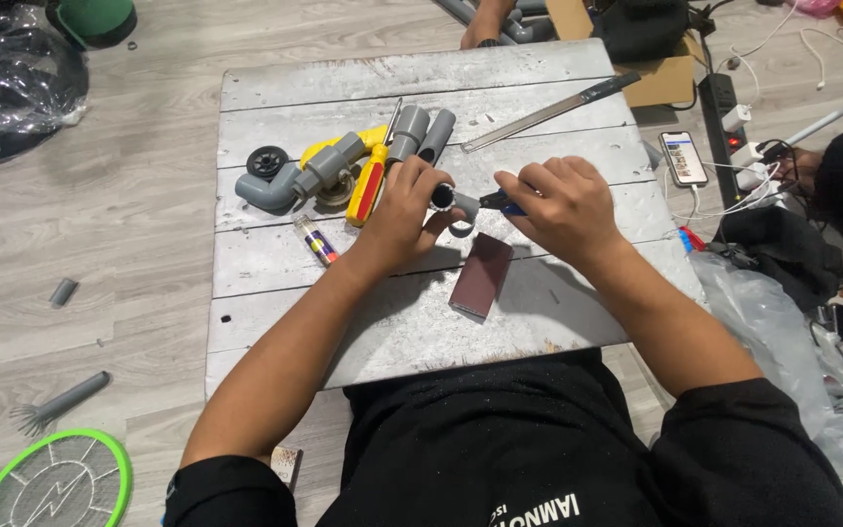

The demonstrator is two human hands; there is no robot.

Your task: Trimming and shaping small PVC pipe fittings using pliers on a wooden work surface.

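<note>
1. Your left hand (404,207) has its grip closed on a short grey pipe piece (456,203); your right hand (560,200) pinches what looks like a blue-handled tool (501,203) against it.
2. A slip could drive the tip into your left fingers.
3. Just below the grips lies a dark red block (481,274) on the grey plank desk (558,303); grey pipe fittings (329,168) lie left, wood floor (119,215) around.

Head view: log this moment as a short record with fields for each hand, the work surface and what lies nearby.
Left hand: grips a short grey pipe piece with a black end
Right hand: holds a small dark tool with a blue handle against the pipe piece
Surface: grey plank table
Below the hands: dark red flat block
Left of the hands: grey pipe fittings, yellow and red tool
Far edge: long metal blade
</note>
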